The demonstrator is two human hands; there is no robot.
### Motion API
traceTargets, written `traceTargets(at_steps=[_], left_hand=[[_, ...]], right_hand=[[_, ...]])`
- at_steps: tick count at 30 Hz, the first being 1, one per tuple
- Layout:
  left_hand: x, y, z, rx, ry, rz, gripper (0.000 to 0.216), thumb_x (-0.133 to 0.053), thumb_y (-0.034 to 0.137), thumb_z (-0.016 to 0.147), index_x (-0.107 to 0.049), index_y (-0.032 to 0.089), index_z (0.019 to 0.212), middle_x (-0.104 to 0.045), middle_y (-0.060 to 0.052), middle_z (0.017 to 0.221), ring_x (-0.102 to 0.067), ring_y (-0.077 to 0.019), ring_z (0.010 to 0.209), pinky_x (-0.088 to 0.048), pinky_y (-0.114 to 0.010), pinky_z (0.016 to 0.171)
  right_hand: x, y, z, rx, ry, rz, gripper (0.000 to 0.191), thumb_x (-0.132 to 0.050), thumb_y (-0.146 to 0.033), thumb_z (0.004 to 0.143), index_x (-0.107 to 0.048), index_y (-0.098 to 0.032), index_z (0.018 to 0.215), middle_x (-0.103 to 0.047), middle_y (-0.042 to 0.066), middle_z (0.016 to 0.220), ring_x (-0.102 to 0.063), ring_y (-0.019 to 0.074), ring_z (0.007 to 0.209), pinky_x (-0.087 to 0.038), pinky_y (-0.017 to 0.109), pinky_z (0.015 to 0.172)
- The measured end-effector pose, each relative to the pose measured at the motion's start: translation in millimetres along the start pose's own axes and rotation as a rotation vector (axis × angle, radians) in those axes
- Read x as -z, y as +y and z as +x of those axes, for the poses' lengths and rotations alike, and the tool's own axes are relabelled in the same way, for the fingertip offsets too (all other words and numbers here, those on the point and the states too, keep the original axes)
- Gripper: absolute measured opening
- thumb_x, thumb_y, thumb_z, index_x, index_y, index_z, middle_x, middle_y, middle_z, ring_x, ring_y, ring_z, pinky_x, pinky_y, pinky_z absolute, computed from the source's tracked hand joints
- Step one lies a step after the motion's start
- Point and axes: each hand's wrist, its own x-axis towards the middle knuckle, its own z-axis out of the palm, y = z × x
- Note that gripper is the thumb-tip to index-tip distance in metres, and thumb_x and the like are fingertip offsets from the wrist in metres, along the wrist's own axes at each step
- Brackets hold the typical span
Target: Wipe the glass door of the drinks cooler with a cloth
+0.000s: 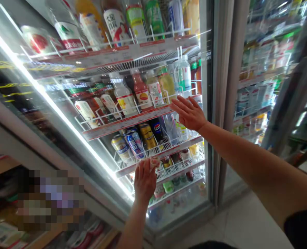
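Observation:
My left hand (145,180) is low in the middle, in front of the lit drinks fridge. Its fingers are bent over a small pale crumpled cloth (154,163), partly hidden by the hand. Higher up and to the right, my right hand (188,112) is held out flat with its fingers apart and nothing in it. It is in front of the shelf edge, and seems to rest on the glass door (179,211); contact is hard to tell. Behind my hands stand drink cans (134,142), a dark Pepsi bottle (157,128) and a red-pink juice bottle (142,91).
More bottles fill the top shelf (127,52). A metal door frame (224,103) runs down on the right, with another stocked fridge (257,83) beyond. At lower left is a shelf of packaged goods (5,231), partly pixelated. Pale floor (241,224) shows below.

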Motion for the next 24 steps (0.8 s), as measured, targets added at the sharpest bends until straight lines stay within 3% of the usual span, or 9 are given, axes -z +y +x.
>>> traceTargets(at_steps=[3,8,13,19,24], left_hand=[[11,-18,-6,0.029,0.020,0.049,0.053,-0.064,0.008,0.087,-0.063,0.022,0.138,-0.023,-0.010,0.169,-0.022,-0.0344,0.157,-0.029,-0.055,0.127],[27,-49,-1,0.164,0.103,0.103,0.075,-0.066,0.006,0.084,-0.047,0.028,0.153,-0.019,-0.015,0.170,-0.024,-0.0428,0.155,-0.037,-0.068,0.119],[31,-69,24,0.281,0.215,0.103,0.077,-0.063,0.013,0.089,-0.036,0.028,0.160,-0.010,-0.015,0.172,-0.014,-0.0452,0.157,-0.028,-0.074,0.120],[23,-65,75,0.399,0.276,-0.004,0.072,-0.058,0.023,0.095,-0.030,0.024,0.162,0.006,-0.015,0.173,0.002,-0.0457,0.158,-0.009,-0.079,0.120],[14,-47,111,0.403,0.269,-0.058,0.070,-0.058,0.028,0.096,-0.033,0.021,0.161,0.005,-0.018,0.172,0.005,-0.0454,0.157,-0.005,-0.079,0.120]], right_hand=[[0,0,0,0.000,-0.002,0.012,0.074,-0.041,-0.025,0.103,0.000,-0.042,0.163,-0.037,-0.007,0.165,-0.036,0.0232,0.153,-0.022,0.050,0.130],[-1,0,0,-0.018,-0.006,0.028,0.074,-0.041,-0.023,0.103,-0.002,-0.044,0.163,-0.037,-0.009,0.165,-0.035,0.0238,0.153,-0.022,0.052,0.130],[-1,-1,1,-0.009,0.025,0.050,0.077,-0.041,-0.020,0.102,-0.001,-0.044,0.163,-0.040,-0.007,0.164,-0.037,0.0233,0.153,-0.024,0.052,0.130],[-1,-1,1,-0.026,-0.009,0.076,0.076,-0.040,-0.020,0.102,-0.002,-0.044,0.163,-0.037,-0.008,0.166,-0.036,0.0242,0.153,-0.022,0.053,0.131],[-1,0,1,-0.006,0.013,0.060,0.078,-0.041,-0.019,0.101,0.000,-0.044,0.163,-0.038,-0.008,0.165,-0.037,0.0235,0.153,-0.023,0.052,0.131]])
